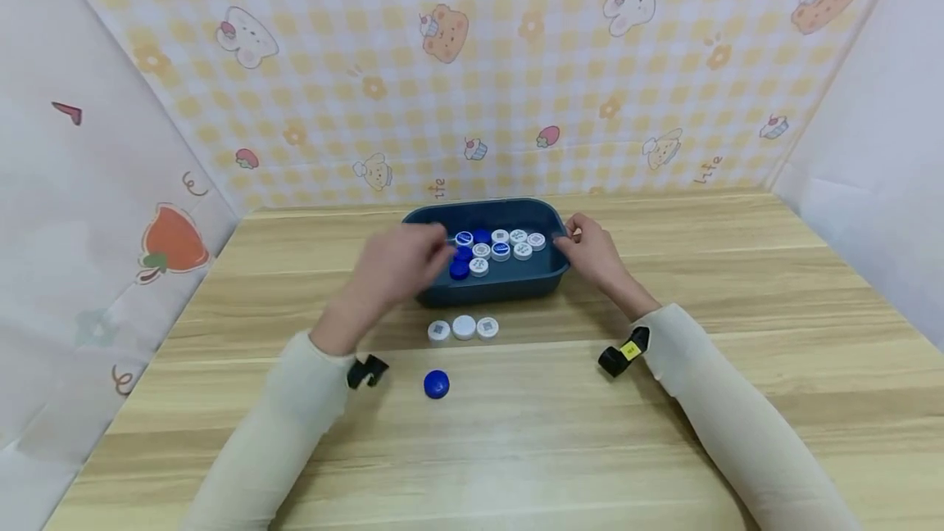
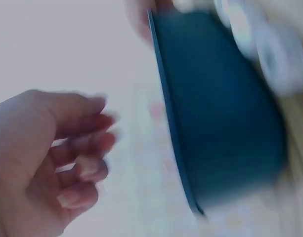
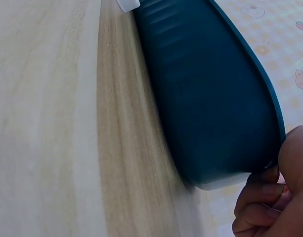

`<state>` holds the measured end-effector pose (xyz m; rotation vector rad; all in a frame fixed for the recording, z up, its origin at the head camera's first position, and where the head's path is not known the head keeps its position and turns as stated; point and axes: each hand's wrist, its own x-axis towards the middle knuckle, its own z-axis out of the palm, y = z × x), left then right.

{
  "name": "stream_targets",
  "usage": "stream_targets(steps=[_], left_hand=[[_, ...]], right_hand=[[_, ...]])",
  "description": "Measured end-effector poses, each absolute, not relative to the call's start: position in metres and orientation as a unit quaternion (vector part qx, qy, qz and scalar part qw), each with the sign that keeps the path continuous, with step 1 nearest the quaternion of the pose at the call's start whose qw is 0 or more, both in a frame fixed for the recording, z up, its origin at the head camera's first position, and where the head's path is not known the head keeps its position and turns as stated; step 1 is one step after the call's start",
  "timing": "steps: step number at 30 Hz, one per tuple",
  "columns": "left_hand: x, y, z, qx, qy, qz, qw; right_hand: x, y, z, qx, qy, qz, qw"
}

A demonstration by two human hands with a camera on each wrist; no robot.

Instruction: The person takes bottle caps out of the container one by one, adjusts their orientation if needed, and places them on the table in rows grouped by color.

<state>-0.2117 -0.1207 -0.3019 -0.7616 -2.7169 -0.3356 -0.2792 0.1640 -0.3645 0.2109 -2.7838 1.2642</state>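
A dark teal plastic tray (image 1: 487, 292) stands near the back of the table with several white and blue bottle caps (image 1: 501, 251) inside. My right hand (image 1: 593, 252) pinches its right end, thumb over the rim and curled fingers against the outside wall. Blurred over the tray's left end, my left hand (image 1: 401, 265) has loosely curled fingers (image 2: 87, 168); the left wrist view shows them apart from the tray wall with nothing between them. In front of the tray lie three white caps (image 1: 464, 327) in a row. A single blue cap (image 1: 437, 384) lies nearer.
The wood-grain table (image 1: 531, 449) reaches back to a wall covered in checked yellow cloth (image 1: 487, 80). White sheets (image 1: 88, 187) hang on the left and right sides. Each wrist carries a black strap mount (image 1: 623, 352).
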Motion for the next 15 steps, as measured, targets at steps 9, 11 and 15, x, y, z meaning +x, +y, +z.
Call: stream_targets(steps=[9, 11, 15], left_hand=[[-0.256, -0.166, -0.335, -0.053, -0.940, -0.319, 0.108], [-0.260, -0.165, -0.338, -0.033, -0.938, -0.331, 0.095], [-0.259, -0.160, -0.342, 0.004, -0.937, -0.340, 0.081]], right_hand=[[-0.278, 0.164, -0.361, 0.082, -0.916, 0.393, 0.021], [-0.277, 0.165, -0.359, 0.086, -0.919, 0.383, 0.024], [-0.277, 0.163, -0.356, 0.092, -0.929, 0.357, 0.021]])
